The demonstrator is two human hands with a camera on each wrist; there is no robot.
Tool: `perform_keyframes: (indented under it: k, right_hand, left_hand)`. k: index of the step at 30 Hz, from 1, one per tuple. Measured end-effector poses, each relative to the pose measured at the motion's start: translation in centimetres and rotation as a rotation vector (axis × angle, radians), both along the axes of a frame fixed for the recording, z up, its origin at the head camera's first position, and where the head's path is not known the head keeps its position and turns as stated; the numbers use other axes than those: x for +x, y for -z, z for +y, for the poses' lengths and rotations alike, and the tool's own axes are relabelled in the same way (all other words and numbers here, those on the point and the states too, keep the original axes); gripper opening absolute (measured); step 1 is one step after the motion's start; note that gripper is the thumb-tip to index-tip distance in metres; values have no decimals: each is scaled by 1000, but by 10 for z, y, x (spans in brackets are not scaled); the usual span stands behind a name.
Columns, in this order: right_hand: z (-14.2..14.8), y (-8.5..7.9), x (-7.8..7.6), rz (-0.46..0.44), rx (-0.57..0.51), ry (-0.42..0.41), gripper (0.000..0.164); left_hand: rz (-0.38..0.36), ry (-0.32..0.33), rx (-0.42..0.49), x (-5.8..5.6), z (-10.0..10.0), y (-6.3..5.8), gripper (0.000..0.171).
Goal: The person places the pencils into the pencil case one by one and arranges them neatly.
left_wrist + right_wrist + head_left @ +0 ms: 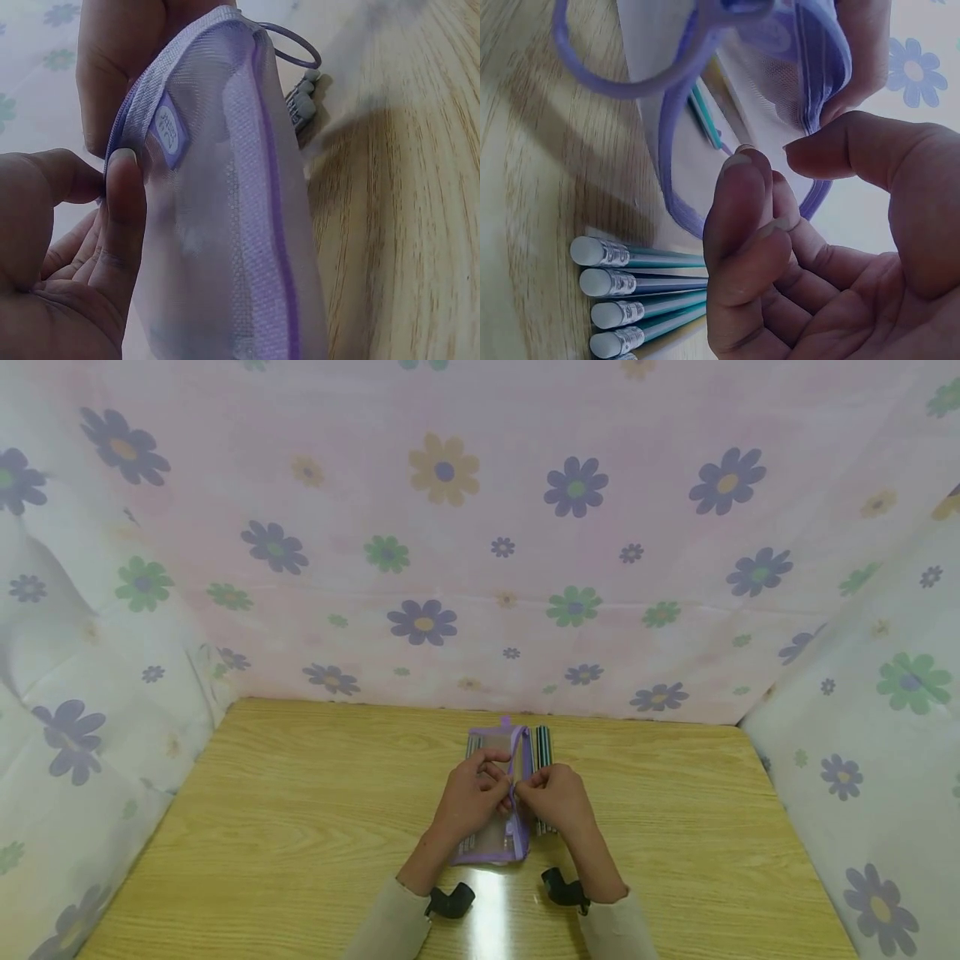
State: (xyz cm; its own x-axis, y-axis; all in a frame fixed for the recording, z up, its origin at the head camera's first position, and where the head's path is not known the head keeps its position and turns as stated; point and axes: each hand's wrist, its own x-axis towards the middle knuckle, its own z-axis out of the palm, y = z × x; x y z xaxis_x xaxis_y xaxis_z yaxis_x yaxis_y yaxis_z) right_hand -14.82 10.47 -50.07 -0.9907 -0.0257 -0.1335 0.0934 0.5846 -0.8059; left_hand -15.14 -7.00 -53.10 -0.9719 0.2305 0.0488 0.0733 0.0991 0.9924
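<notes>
A purple-trimmed mesh pencil pouch [491, 837] lies in front of me, its zipped side gaping in the right wrist view. My left hand [474, 795] pinches the zipper edge [135, 124] between thumb and finger. At the same opening is my right hand [558, 795], its thumb and bent forefinger apart with nothing visible between them. Through the pouch's mouth, a teal pencil [705, 116] shows. Beside the pouch, under my right hand, lies a row of pencils [543, 742] with white erasers [592, 252]. A purple loop [615, 88] hangs from the pouch's end.
The wood-grain table [300, 793] reaches to a flowered cloth [502, 568] at the back and both sides. Grey eraser ends [302, 105] show beside the pouch in the left wrist view. Black wrist mounts [453, 902] sit at both wrists.
</notes>
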Motion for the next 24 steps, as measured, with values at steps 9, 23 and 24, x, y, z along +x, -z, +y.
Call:
perform_keyframes:
  k: [9,23,24]
  right_hand:
    - [1,4,5,19,15,28,12]
    - [22,19,2,139,121,105,8]
    - [23,20,3,148,124,106,8]
  left_hand:
    - [15,11,10,4,-3,5,32]
    - [50,-9,0,10,-2,10,31]
    - [50,-9,4,10,-2,11,31]
